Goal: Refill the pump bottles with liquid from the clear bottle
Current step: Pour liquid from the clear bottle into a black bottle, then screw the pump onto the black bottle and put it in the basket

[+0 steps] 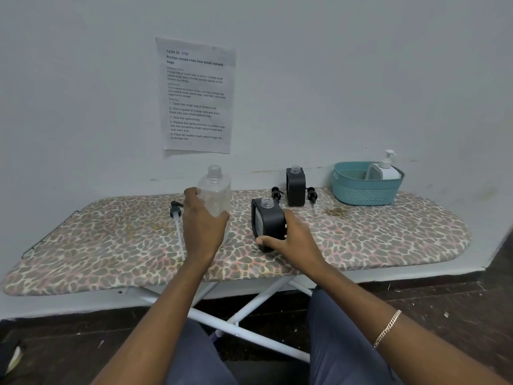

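Forearms (172, 301) cross the near edge of the leopard-print ironing board (111, 245), plenty of bare cover either side. Left hand (204, 229) wraps the clear plastic bottle (215, 190) mid-board; right hand (294, 237) clasps the black square pump bottle (268, 218).

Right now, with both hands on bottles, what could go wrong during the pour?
1. The near black bottle, held by the right hand, has a narrow open neck; liquid from the clear bottle in the left hand could miss and soak the ironing board cover.
2. A loose pump head lying beside the left hand could get knocked off.
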